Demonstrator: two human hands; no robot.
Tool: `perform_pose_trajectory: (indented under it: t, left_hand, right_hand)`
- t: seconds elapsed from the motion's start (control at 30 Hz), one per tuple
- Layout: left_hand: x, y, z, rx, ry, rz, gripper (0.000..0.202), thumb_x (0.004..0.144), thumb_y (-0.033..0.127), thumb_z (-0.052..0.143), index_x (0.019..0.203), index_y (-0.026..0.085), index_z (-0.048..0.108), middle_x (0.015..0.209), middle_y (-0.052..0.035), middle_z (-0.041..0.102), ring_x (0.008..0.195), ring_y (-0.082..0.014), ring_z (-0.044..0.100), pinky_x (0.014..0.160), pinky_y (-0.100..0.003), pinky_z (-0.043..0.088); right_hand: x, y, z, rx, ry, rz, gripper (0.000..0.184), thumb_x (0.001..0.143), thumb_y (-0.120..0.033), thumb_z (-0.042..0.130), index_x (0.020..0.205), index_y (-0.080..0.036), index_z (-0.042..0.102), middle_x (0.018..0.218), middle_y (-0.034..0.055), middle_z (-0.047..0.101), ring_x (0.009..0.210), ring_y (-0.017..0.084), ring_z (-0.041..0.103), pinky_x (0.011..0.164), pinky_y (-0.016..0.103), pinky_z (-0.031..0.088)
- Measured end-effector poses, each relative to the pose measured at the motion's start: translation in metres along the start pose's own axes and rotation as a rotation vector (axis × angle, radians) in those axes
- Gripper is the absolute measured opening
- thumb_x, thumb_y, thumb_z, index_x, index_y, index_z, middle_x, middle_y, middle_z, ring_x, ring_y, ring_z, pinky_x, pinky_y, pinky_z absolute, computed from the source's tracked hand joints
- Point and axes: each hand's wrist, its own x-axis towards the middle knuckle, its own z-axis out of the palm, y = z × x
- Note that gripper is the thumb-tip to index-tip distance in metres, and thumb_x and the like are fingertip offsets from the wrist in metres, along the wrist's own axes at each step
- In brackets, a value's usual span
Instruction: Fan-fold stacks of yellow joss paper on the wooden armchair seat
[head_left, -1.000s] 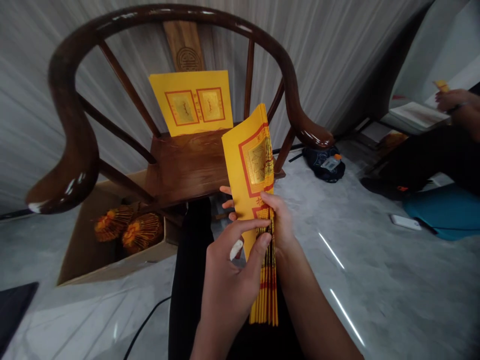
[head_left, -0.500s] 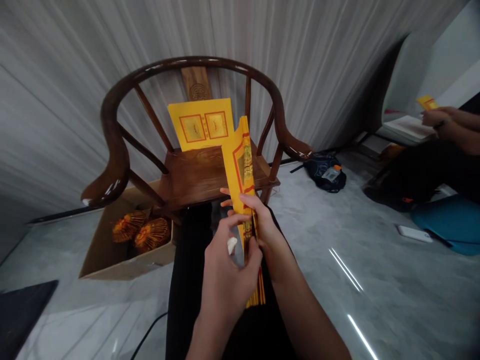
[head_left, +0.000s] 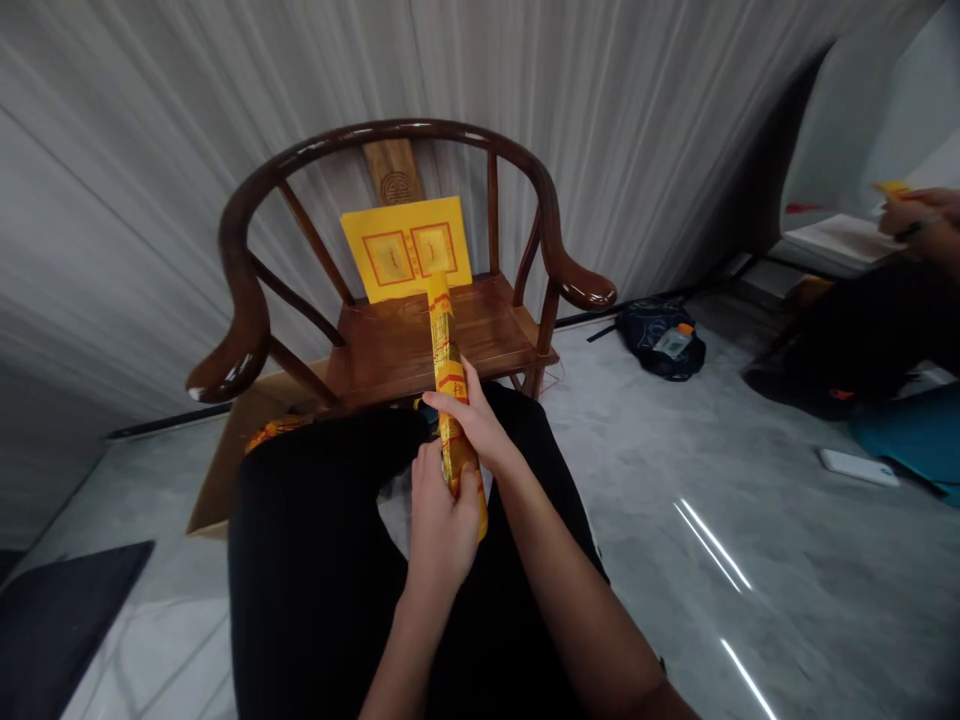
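Observation:
Between my hands is a long, narrow bundle of folded yellow joss paper (head_left: 448, 375) with red print and gold foil, tilted up and away from me over my lap. My left hand (head_left: 442, 505) is wrapped round its near end, thumb on the right side. Higher up, my right hand (head_left: 474, 420) grips it from the right with the thumb lying across the top. Behind the bundle's far end, flat yellow joss sheets (head_left: 405, 245) with two red-framed gold squares lean against the back of a dark wooden armchair (head_left: 397, 345).
At left a cardboard box (head_left: 217, 475) holds orange-yellow folded paper pieces (head_left: 274, 430), partly hidden by my leg. A dark backpack (head_left: 656, 335) and a white phone (head_left: 859, 467) lie on the floor to the right. Another person's hand (head_left: 911, 215) holds yellow paper at far right.
The fanned, partly opened stack is now pressed into a compact narrow bundle. Both hands have closed round it and shifted slightly left. My leg now covers more of the box.

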Motion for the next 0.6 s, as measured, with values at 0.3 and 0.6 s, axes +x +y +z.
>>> perform_pose_trajectory:
  t: [0.3,0.6]
  left_hand:
    - [0.0,-0.006,0.004,0.07,-0.025,0.105,0.028,0.103,0.023,0.047,0.13,0.023,0.056,0.123,-0.0103,0.06,0.121,-0.0287,0.055,0.109,-0.053,0.045]
    - [-0.007,-0.008,-0.005,-0.027,-0.01,0.024,0.044,0.109,0.034,0.037,0.152,0.028,0.047,0.148,-0.0124,0.053,0.143,-0.0286,0.048,0.125,-0.054,0.036]
  right_hand:
    - [0.006,0.019,-0.014,-0.025,-0.139,-0.001,0.112,0.076,-0.042,0.087,0.167,-0.036,0.022,0.157,0.0067,0.047,0.139,0.027,0.051,0.124,0.048,0.036]
    - [-0.002,0.022,-0.004,-0.047,-0.288,0.095,0.097,0.075,-0.039,0.086,0.159,-0.039,0.038,0.156,0.0068,0.046,0.126,0.025,0.057,0.112,0.047,0.047]
